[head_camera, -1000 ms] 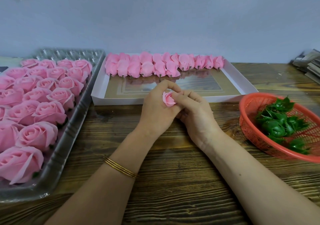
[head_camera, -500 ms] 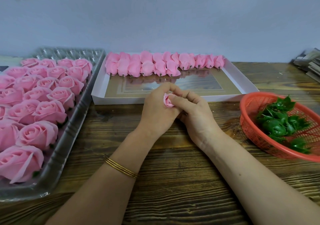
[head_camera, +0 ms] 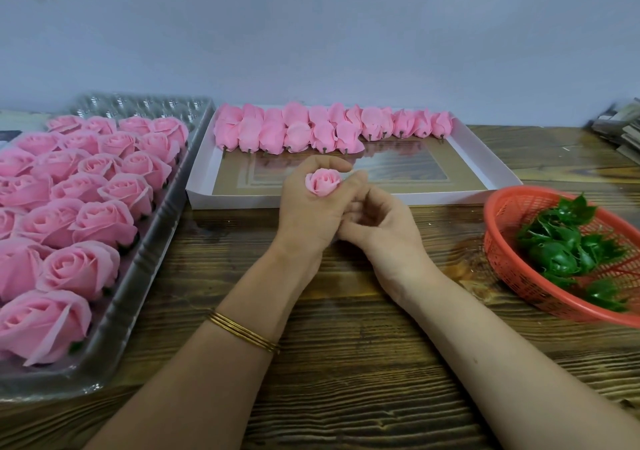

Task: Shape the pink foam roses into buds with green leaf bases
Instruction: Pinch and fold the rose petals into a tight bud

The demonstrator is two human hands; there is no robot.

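Observation:
My left hand grips a small pink foam rose folded into a bud, ringed by index finger and thumb, its top facing me. My right hand lies against it on the right, fingers curled in under the bud, with the fingertips hidden. A clear plastic tray on the left holds several open pink roses. At the back, a white box tray carries a row of shaped pink buds. A red basket on the right holds green leaf bases.
Everything stands on a dark wooden table against a pale wall. A stack of papers or boxes sits at the far right edge. A gold bangle circles my left wrist.
The bud has turned so its top faces me and more of it shows. My right hand has slid from pinching its petals down under it.

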